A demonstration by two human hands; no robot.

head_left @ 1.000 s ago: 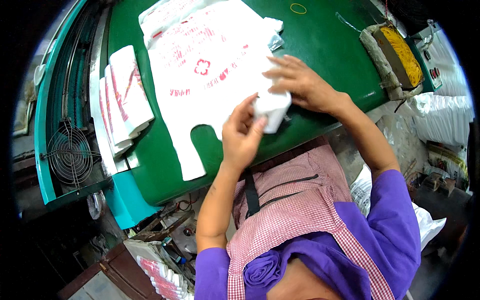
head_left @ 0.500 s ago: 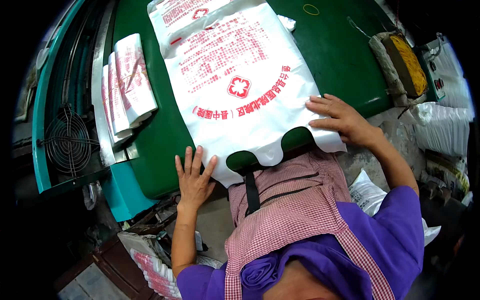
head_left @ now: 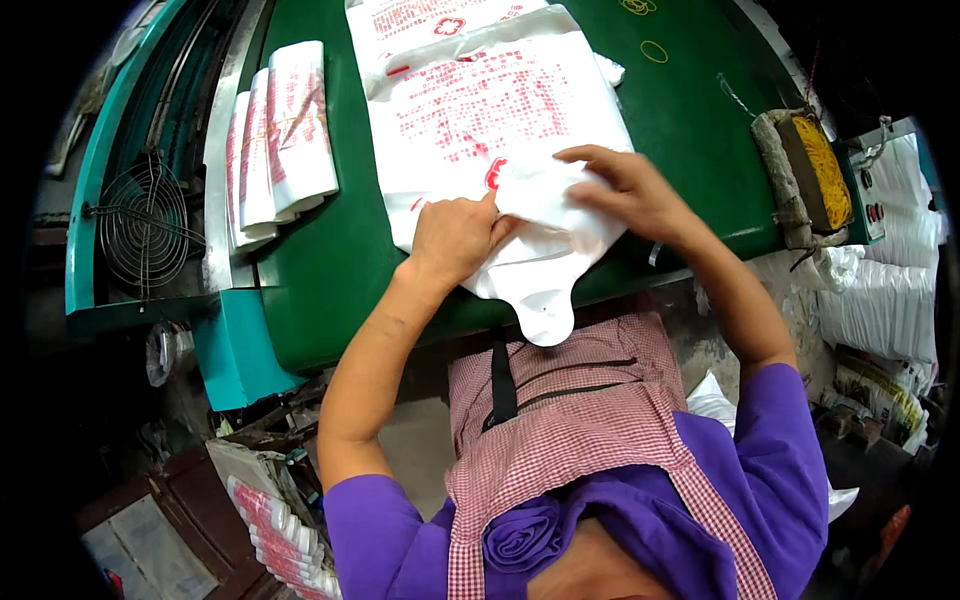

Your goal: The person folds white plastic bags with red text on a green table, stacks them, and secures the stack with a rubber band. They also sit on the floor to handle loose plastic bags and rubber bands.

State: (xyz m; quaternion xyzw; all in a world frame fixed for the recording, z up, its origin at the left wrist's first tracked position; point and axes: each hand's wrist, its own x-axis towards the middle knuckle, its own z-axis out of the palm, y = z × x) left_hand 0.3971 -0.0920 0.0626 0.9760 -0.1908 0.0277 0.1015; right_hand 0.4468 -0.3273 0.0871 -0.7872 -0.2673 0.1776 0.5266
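Observation:
A stack of white plastic vest bags with red print lies in front of me, partly over the green table. At its near end the sides are folded inward, and a rounded tab hangs toward me over the table edge. My left hand is closed on the fold at the left, its fingers curled and thumb tucked by the plastic. On the right part of the fold rests my right hand, fingers stretched out and slightly blurred.
Folded, banded bag bundles lie at the left of the green table. Yellow rubber bands lie at the far side. A box of yellow cord hangs at the right edge. A wire fan guard stands left.
Both hands have moved inward from the bag's near corners. The near side flaps are now folded toward the middle, covering part of the print. My left hand has closed.

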